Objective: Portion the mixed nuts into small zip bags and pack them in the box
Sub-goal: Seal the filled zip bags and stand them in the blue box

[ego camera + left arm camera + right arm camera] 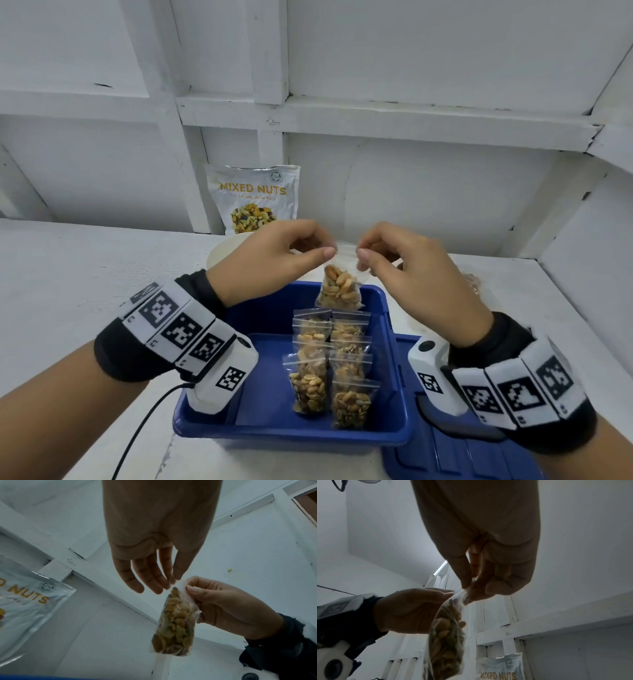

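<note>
White table, perhaps a bowl.

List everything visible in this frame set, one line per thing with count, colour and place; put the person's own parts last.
held zip bag: one, clear, filled with nuts, hanging above the box's far end, pinched at its top by both hands.
packed zip bags: several, count unclear, clear with nuts, overlapping in two rows inside the box.
box: one, blue, on the table in front of the person.
lid: one, blue, flat beside the box on its right.
mixed nuts pouch: one, white with yellow lettering, upright against the wall.
bowl: one, cream, mostly hidden behind the left hand.
table: one, white.
left hand: wrist band with markers.
right hand: wrist band with markers.
</note>
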Demonstrator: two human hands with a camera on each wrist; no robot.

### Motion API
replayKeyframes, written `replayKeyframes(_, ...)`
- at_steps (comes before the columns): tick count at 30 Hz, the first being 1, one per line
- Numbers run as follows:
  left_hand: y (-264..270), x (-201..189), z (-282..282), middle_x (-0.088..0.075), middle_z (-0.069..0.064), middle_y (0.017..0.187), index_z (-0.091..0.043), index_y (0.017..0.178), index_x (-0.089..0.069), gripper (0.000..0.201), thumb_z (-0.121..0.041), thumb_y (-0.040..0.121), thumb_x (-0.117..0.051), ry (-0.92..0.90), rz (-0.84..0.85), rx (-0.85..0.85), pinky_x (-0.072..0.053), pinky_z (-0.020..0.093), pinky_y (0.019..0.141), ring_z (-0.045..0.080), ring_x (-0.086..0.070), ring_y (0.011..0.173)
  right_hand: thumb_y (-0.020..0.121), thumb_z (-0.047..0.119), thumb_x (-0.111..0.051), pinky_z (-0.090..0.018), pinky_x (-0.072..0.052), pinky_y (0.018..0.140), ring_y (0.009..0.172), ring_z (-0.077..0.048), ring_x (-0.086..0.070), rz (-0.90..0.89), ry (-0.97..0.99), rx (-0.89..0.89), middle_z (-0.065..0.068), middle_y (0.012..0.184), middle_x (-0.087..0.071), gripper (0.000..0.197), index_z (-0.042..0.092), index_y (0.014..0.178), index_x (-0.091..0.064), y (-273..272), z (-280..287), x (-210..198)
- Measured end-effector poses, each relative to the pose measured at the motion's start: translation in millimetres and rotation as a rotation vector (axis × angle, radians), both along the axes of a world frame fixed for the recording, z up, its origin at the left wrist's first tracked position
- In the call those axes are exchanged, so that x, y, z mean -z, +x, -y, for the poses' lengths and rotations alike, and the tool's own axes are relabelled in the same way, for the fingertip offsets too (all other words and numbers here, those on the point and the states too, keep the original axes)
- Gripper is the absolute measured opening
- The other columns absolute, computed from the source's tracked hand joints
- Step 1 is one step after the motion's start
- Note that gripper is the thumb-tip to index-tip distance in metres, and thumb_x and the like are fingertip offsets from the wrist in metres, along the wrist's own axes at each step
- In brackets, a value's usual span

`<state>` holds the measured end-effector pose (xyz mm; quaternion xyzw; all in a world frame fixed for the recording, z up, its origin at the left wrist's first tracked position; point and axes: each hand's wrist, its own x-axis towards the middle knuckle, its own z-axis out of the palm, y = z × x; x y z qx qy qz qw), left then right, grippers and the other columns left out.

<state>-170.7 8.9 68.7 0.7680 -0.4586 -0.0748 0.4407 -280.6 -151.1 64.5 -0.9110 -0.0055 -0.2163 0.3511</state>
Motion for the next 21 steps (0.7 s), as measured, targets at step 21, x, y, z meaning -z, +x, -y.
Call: replayKeyframes(21,-1,7,-16,-0.064,-0.005,0.078,-0.018,0.081,-0.059,0.011,-0.01,0.087,-0.06,-0.122,-0.043,-0.082,-0.045,0.009,0.067,0.002,-0.058,0.072,0.089,0.018,-0.058,-0.01,-0.045,0.068,0.077,-0.001,-0.059,-0.004,0.143,0.024,0.014,0.073,-0.062,0.021,0.033,0.075,-0.057,6,-10,8)
